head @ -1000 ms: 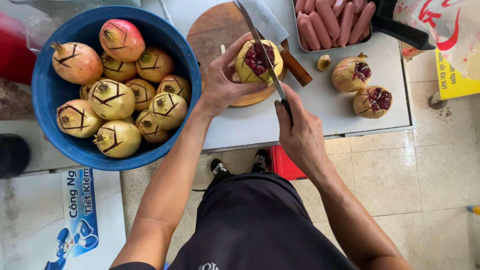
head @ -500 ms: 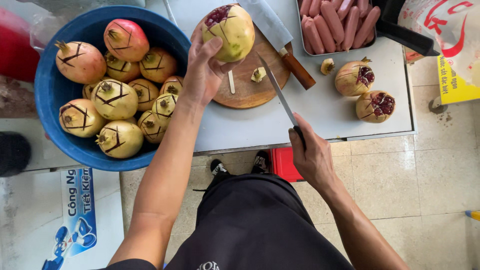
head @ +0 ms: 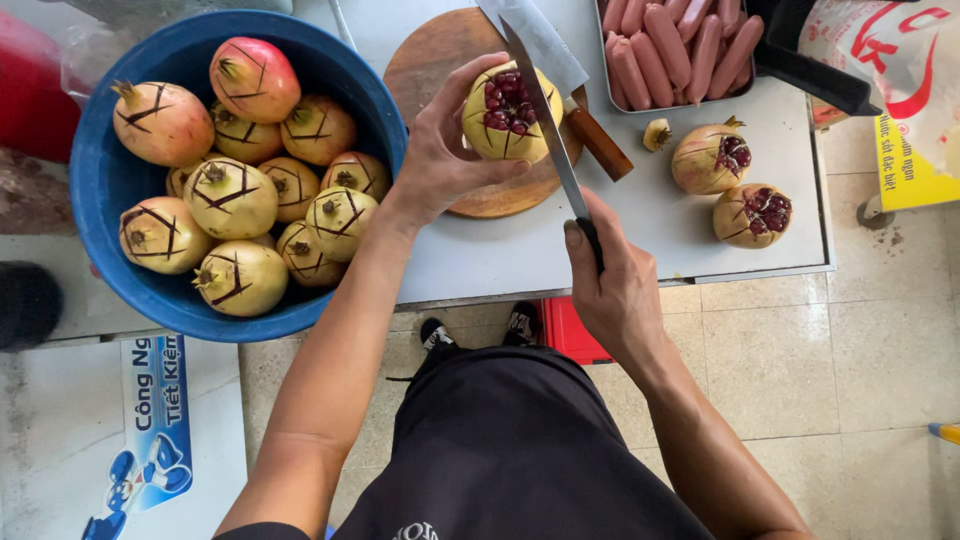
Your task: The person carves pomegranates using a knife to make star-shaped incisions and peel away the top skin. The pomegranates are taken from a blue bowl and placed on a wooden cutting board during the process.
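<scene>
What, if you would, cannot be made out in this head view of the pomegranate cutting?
- Knife handle: hidden inside the right hand.
- Far side of the held pomegranate: covered by the left hand.
- Sausage tray: cut off by the top edge.
- Lower fruit in the blue basin: buried under the others.

Bare tabletop [head: 640,215] open at five o'clock of the cutting board [head: 435,60]; blocked by blue basin [head: 100,180] at nine, sausage tray [head: 680,100] at two.
</scene>
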